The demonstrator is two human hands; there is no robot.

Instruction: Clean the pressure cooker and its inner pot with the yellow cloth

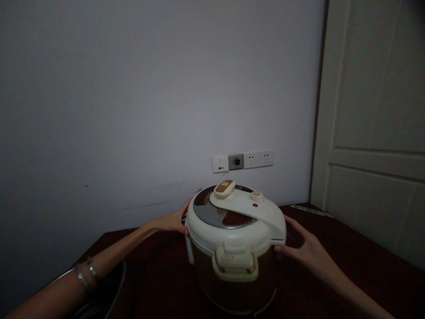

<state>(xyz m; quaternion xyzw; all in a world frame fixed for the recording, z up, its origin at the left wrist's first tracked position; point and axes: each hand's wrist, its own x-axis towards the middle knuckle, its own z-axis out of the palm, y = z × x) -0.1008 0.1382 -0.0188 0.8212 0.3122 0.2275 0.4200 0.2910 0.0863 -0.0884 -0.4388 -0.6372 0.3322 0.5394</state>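
Note:
An electric pressure cooker with a cream and brown body stands upright on a dark red table. Its lid is on, with a brown-topped knob and a round valve beside a small red button. Against the cooker's left side, near the lid rim, my left hand grips it; some fingers are hidden behind. On the opposite side my right hand holds it below the rim, thumb in front and fingers reaching around the back. A cream side handle faces me.
A dark, open round pot or basin sits under my left forearm, partly cut off. Wall sockets are behind the cooker. A thin patterned strip lies at the table's back right, near a panelled door.

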